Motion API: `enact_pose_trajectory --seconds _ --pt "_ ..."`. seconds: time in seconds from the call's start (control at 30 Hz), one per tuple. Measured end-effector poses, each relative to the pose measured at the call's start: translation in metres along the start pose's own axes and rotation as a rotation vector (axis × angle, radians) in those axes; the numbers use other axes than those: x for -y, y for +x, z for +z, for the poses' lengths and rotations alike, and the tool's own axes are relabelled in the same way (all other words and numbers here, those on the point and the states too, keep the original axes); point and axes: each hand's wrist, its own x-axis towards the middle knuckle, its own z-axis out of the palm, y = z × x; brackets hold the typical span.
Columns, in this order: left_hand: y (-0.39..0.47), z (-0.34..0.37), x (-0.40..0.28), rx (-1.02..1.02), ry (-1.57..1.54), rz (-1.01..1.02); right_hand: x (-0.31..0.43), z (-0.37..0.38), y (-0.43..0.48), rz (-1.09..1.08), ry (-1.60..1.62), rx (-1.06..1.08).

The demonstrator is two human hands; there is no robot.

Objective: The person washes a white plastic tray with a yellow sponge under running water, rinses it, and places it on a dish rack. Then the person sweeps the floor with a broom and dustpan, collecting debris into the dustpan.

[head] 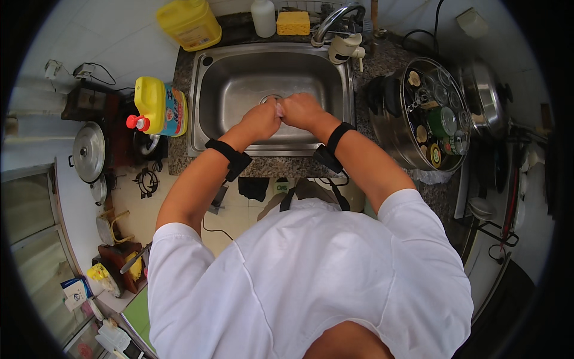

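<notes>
Both hands meet over the stainless steel sink [233, 85], near its drain. My left hand [264, 120] is closed and presses against my right hand [302, 111], which is also closed. A small, pale pinkish cloth-like thing [280, 110] shows between them, gripped by both; most of it is hidden in the fingers. Black straps with small boxes sit on both wrists. At the sink's back right corner, a chrome faucet [334, 22] curves over the rim beside a cream-coloured filter unit [344, 48].
Left of the sink stands a yellow jug with a red cap [152, 105]. Behind it are another yellow jug [190, 27], a white bottle [263, 18] and a yellow sponge [293, 23]. On the right, a large steel pot [390, 125] holds several jars and glasses.
</notes>
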Motion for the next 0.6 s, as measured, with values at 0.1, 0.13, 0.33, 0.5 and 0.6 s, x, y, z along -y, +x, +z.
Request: enact_pose_trajectory --seconds 0.1,0.13,0.33,0.5,0.6 --pt "0.002 0.007 -0.004 0.224 -0.621 0.011 -0.005 -0.003 0.002 -0.075 -0.063 -0.02" --pt "0.001 0.005 -0.006 0.31 -0.747 -0.156 -0.006 -0.006 0.002 -0.102 -0.071 -0.038" --pt "-0.006 -0.013 -0.027 0.511 -1.324 -0.626 -0.012 -0.018 0.007 -0.224 -0.138 -0.054" --pt "-0.011 -0.01 -0.036 0.502 -1.466 -0.623 -0.013 -0.013 0.005 -0.205 -0.146 -0.096" --pt "-0.012 0.0 -0.03 0.507 -1.513 -0.615 -0.012 -0.007 0.001 -0.184 -0.137 -0.141"
